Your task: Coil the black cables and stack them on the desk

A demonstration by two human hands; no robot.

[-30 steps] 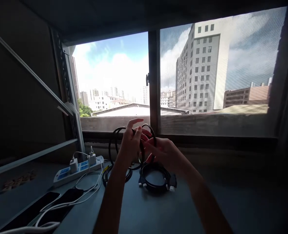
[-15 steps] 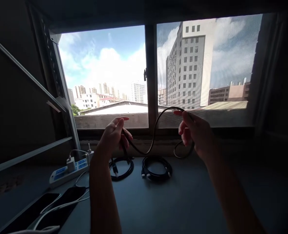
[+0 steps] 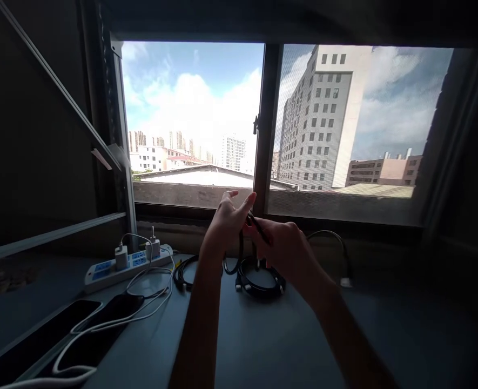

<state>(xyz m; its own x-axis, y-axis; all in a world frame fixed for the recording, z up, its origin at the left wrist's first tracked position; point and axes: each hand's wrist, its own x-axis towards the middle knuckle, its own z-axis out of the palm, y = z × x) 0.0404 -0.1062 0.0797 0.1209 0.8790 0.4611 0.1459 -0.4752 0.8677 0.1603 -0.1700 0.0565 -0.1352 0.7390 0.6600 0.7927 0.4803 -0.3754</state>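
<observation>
A black cable (image 3: 258, 227) runs between my two hands above the back of the desk. My left hand (image 3: 228, 221) holds it with the thumb raised; the other fingers are partly hidden. My right hand (image 3: 285, 240) is closed round the cable close beside the left, fingers curled. Part of the cable hangs below the hands. From behind my right hand, a length of cable (image 3: 331, 233) arcs out to the right and drops to a light-tipped plug (image 3: 346, 282). Beneath the hands lies a coiled black cable (image 3: 258, 296) with pale connector ends.
Another coiled black cable (image 3: 177, 280) lies left, partly behind my left forearm. A white power strip (image 3: 99, 282) with chargers stands at the back left, white cords (image 3: 101, 327) trailing forward over dark flat objects (image 3: 88, 346). A window (image 3: 267, 129) rises behind the desk (image 3: 258, 351).
My hands, wide apart before, have come together, the right moving left to the left hand. The stretched cable is now gathered between them, its plug end hanging at the right. The view has shifted slightly.
</observation>
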